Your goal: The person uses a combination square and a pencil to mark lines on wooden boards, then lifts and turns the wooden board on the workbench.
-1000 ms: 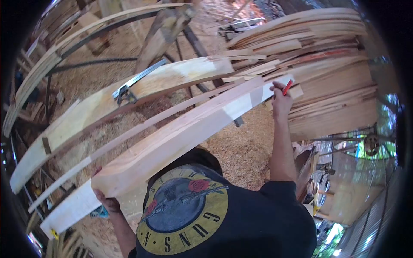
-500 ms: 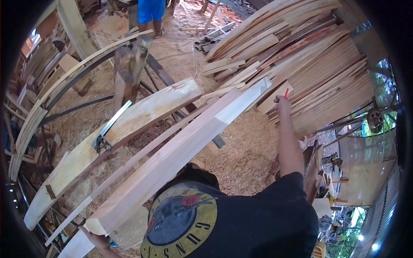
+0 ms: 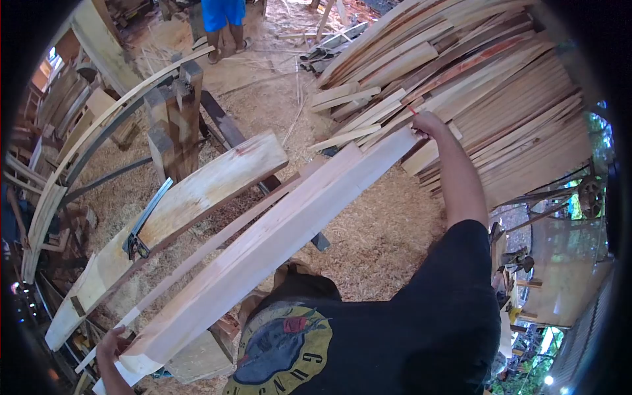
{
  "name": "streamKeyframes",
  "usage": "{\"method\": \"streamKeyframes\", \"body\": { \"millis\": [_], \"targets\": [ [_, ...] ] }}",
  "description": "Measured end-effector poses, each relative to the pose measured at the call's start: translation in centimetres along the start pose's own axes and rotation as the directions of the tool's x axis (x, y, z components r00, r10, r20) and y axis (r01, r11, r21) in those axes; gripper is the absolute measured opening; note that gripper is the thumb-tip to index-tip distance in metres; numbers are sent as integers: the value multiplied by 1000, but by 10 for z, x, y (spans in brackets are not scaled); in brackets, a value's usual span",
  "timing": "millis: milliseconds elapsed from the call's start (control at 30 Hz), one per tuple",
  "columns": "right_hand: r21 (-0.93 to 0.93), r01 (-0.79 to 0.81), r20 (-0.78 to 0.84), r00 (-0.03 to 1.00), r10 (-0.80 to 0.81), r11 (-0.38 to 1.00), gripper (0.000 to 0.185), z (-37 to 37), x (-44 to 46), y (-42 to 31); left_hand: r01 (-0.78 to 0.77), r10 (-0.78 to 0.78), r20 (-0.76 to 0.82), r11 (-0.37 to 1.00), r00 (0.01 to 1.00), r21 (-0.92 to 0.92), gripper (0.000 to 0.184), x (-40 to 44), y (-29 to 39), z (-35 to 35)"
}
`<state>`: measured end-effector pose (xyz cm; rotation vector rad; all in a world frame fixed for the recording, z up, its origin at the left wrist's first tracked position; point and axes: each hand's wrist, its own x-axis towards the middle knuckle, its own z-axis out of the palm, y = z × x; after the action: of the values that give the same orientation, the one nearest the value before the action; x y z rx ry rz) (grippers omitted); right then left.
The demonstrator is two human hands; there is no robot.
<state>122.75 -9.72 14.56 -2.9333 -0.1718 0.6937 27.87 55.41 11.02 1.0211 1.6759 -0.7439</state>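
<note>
Currently, the thick timber is cut to length, beside a narrow batten; remaining work is indeterminable. Right hand, timber's far end: pinching red pencil. Left hand, near end: fingers partly spread, contact unclear.

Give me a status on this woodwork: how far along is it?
Done, by the look of it: the thick timber has been cut to shape. In hand: the right hand holds a red pencil at the far end of the pale board; the left hand is by the timber's near end. Left: I cannot tell; no pencil line is clearly readable on either piece.
</note>
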Motion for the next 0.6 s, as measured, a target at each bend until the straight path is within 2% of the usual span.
{"method": "streamKeyframes", "body": {
  "millis": [33, 100, 133, 167, 233, 267, 367, 433, 533, 567, 600],
  "targets": [
    [-133, 77, 31, 997, -74, 988, 23, 4, 34, 1, 91, -91, -104, 996, 990, -8, 63, -10, 15, 14],
    [-192, 92, 6, 996, -93, 977, 30, 9, 55, -5, 174, -127, -225, 963, 966, 204, 61, 7, 23, 16],
    [-120, 31, -53, 998, -38, 992, 37, 11, 48, -23, 223, -135, -285, 926, 949, 304, 60, 24, 24, 17],
    [-46, -29, -108, 994, 24, 999, 44, 12, 41, -37, 401, -340, -249, 877, 907, 263, 56, 55, 21, 7],
    [-321, 13, -129, 990, -57, 947, 47, 8, 39, -51, 645, -658, 5, 740, 753, 190, 56, 11, 80, 36],
    [-451, 31, -132, 986, -101, 892, 49, 6, 41, -56, 666, -692, 60, 712, 720, 224, 56, 0, 88, 46],
    [-447, -26, 23, 999, 40, 894, 44, 9, 41, -66, 588, -622, 41, 759, 782, 280, 56, 0, 66, 49],
    [-792, 252, 238, 966, -98, 557, 40, 58, 153, -4, 491, -509, -33, 809, 860, 325, 57, 6, 45, 47],
    [-665, 361, 445, 894, -40, 654, 33, 58, 89, -44, 338, -302, -153, 830, 941, 443, 58, 3, 28, 53],
    [-679, 466, 518, 852, -80, 567, 28, 74, 112, -34, 308, -250, -183, 820, 951, 482, 59, -1, 27, 57],
    [-641, 295, 541, 828, 145, 708, 37, 67, 96, -56, 287, -204, -212, 801, 956, 525, 59, -5, 24, 64]
  ]
}}
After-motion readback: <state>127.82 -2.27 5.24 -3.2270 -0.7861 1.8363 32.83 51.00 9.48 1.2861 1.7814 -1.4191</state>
